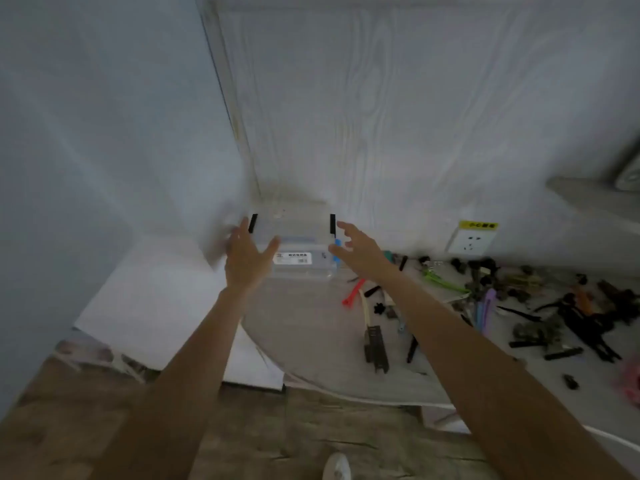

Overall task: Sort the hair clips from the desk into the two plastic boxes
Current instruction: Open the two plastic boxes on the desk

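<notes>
Clear plastic boxes point(294, 244) with black latches and a white label stand stacked at the desk's far left corner against the wall. My left hand point(247, 254) reaches at their left side with fingers spread, holding nothing. My right hand point(356, 245) reaches at their right side, fingers spread and slightly bent, also holding nothing. Whether either hand touches the boxes is unclear in the blur. Many hair clips point(540, 306), mostly black with green, red, purple and blue ones, lie scattered over the right half of the desk.
The pale desk point(311, 341) has a rounded front edge. A wall socket point(471, 242) with a yellow sticker sits on the wall behind the clips. A red clip point(353, 292) and a dark comb clip point(375, 348) lie near the boxes. Wooden floor lies below.
</notes>
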